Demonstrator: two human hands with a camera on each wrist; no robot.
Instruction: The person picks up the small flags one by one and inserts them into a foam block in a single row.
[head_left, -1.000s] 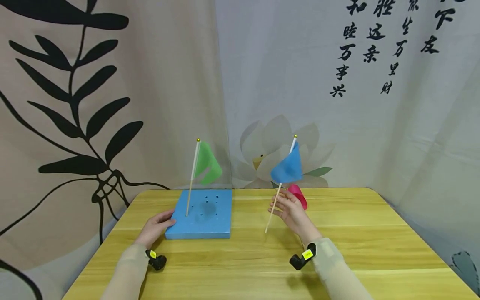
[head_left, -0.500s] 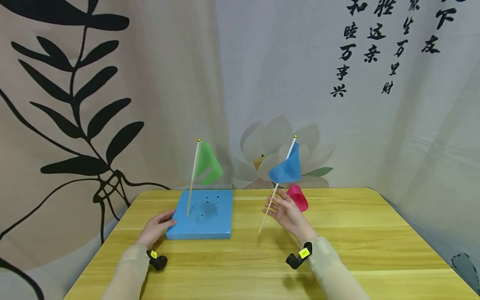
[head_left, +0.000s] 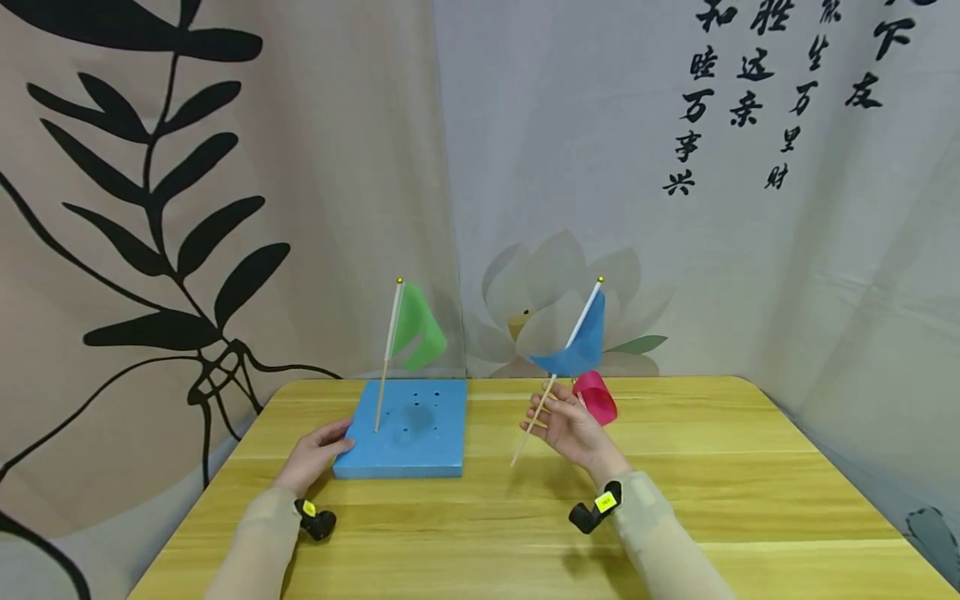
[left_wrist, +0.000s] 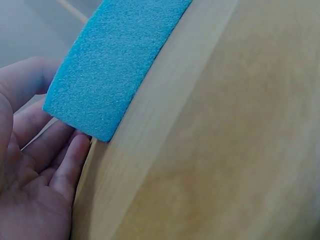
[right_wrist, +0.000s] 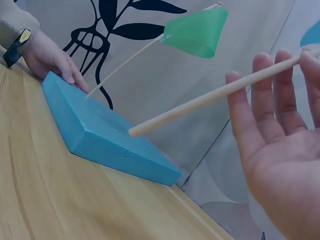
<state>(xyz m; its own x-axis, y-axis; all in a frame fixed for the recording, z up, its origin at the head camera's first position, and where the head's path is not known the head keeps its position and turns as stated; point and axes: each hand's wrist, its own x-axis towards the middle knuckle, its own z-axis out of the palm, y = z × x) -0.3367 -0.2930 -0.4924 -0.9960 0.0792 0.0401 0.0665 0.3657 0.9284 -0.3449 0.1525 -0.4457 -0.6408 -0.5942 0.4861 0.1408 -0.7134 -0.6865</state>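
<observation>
My left hand [head_left: 311,454] holds the left edge of a blue foam board [head_left: 435,454], which lies on the wooden table. In the left wrist view the board's corner [left_wrist: 100,95] sits between thumb and fingers. A green flag [head_left: 420,329] stands in the board's left part, its stick tilted slightly. To the right, my right hand [head_left: 573,429] pinches the stick of a blue flag [head_left: 581,346] between thumb and fingers. That flag is held slanted, its bare lower end pointing down and left. The right wrist view shows the stick's end [right_wrist: 137,131] in front of the board, seemingly apart from it.
A pink cup-like object [head_left: 597,398] lies on its side behind the right hand, partly hidden. Several small holes dot the board's top. A printed curtain [head_left: 540,125] hangs behind the wooden table [head_left: 465,542].
My right hand has shifted slightly left with the blue flag, and the flag's stick leans more, its lower end moving left. The left hand and the board have stayed in place.
</observation>
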